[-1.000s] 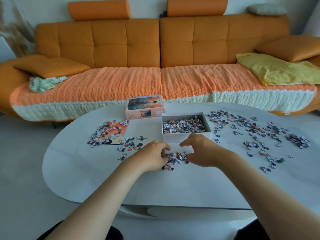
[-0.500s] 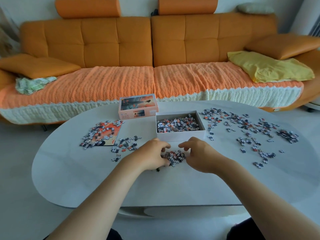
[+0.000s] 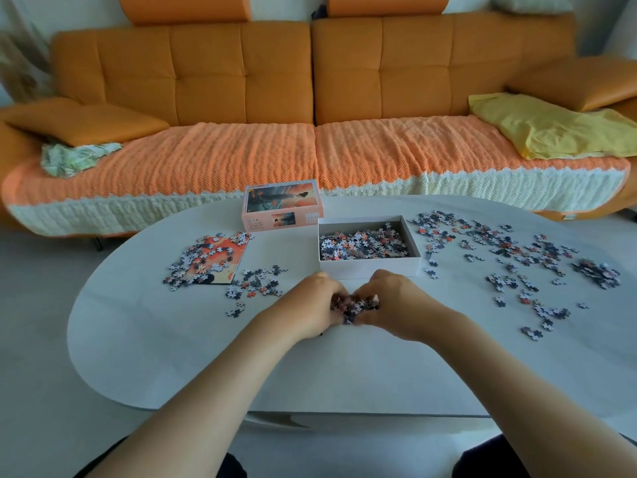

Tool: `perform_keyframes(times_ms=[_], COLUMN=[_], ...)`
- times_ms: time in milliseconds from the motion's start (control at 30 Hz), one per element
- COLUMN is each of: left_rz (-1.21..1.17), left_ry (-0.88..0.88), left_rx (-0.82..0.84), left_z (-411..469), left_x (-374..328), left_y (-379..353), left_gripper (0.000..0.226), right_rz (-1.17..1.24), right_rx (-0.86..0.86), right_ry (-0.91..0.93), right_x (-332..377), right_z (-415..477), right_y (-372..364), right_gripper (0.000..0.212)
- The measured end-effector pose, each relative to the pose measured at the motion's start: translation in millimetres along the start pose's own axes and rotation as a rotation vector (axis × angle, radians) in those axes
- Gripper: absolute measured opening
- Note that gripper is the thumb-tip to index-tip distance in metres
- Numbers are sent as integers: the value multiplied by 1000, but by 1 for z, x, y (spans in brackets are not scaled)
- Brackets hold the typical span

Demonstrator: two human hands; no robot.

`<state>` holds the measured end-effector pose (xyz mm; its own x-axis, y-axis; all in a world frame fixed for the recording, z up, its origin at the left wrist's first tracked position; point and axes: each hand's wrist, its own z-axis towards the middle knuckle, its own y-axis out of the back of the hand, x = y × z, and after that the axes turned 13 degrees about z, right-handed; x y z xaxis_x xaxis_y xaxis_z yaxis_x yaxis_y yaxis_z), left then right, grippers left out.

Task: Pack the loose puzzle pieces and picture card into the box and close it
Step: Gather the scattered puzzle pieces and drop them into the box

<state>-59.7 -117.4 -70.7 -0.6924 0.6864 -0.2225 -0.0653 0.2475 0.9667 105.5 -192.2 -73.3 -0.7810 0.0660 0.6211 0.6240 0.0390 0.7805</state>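
An orange sofa (image 3: 241, 74) fills the back of the view, its seat covered by an orange-and-cream throw (image 3: 241, 167) that hangs over the front edge. Two orange headrests (image 3: 186, 6) sit on top of the backrest. At the sofa's left end lies an orange cushion (image 3: 86, 120) with a crumpled green cloth (image 3: 74, 158) just beside it. At the right end a yellow cloth (image 3: 558, 129) is spread beneath another orange cushion (image 3: 582, 82). A white oval table (image 3: 344, 367) stands in front, on a pale floor (image 3: 31, 374).
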Motion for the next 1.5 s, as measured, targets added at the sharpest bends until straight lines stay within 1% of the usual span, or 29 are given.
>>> perform_keyframes(times_ms=[133, 267, 400, 500, 600, 667, 767, 867, 933, 1000, 1100, 1167, 1267, 1400, 1467, 1500], left_rz=[-20, -91, -149, -144, -173, -230, -295, -298, -271, -238, -144, -128, -114, -60, -17, 4], left_ry=[13, 26, 49, 66, 61, 58, 63, 68, 72, 63, 53, 44, 5, -58, -72, -71], left_rx=[-38, -74, -56, -24, -27, -69, -190, -331, -377, -367, -364, -377, -380, -447, -390, -317], left_z=[5, 11, 16, 21, 25, 27, 37, 54, 65, 73, 80, 82, 78, 58, 41, 32], left_x=[-1, -3, -8, -10, -10, -9, -5, 0, 1, 5, 10, 11, 11, 10, 9, 9], left_y=[-1, 0, -1, 3, 12, 23, 37, 42, 39, 32, 22, 20, 22, 24, 29, 32], left_gripper=[27, 23, 24, 21, 18, 14, 12, 13, 12, 14, 30, 34, 29, 12, 11, 12], right_rz=[35, 93, 162, 227, 268, 294, 332, 339, 317, 257, 180, 165, 202, 154, 102, 69], right_rx=[-54, -78, -80, -63, -57, -105, -240, -396, -434, -391, -302, -293, -349, -446, -396, -336], right_ry=[-12, -33, -60, -107, -105, -80, -32, 27, 54, 63, 37, 39, 98, 336, 407, 420], right_x=[0, -3, -5, -8, -6, -2, 4, 3, 1, -1, -4, -5, -7, -6, -4, -3], right_z=[2, 3, 6, 9, 12, 15, 25, 41, 48, 51, 51, 49, 46, 36, 30, 27], right_y=[3, 7, 9, 13, 24, 36, 50, 51, 48, 45, 41, 41, 42, 39, 31, 26], right_gripper=[26, 22, 25, 27, 26, 26, 21, 19, 20, 23, 27, 28, 26, 28, 33, 34])
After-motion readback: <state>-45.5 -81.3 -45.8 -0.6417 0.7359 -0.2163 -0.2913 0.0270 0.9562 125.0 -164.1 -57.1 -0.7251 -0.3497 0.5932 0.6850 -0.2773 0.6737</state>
